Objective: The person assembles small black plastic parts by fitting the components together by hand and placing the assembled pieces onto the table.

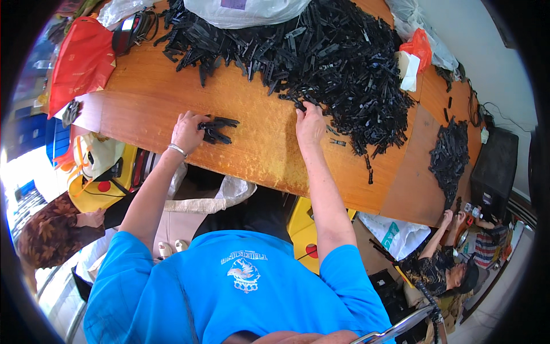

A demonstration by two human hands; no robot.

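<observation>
A large heap of narrow black plastic clips (344, 74) spreads over the far side of the wooden table (252, 155). At the heap's near edge, my right hand (310, 125) has its fingers closed on a black clip (299, 105); the fingertips partly cover it. Over the bare wood to the left, my left hand (188, 133) has its fingers bent around one end of a small bunch of black clips (219, 129). The free ends fan out to the right. A few loose clips (369, 169) lie to the right of my right hand.
White plastic bag (246, 14) rests on the heap. A red bag (83, 63) stands at the table's left end. Another pile of black pieces (450, 157) lies at right, where a co-worker (441, 269) sits. A second person (54, 229) is at left. Yellow chairs (303, 229) stand below the edge.
</observation>
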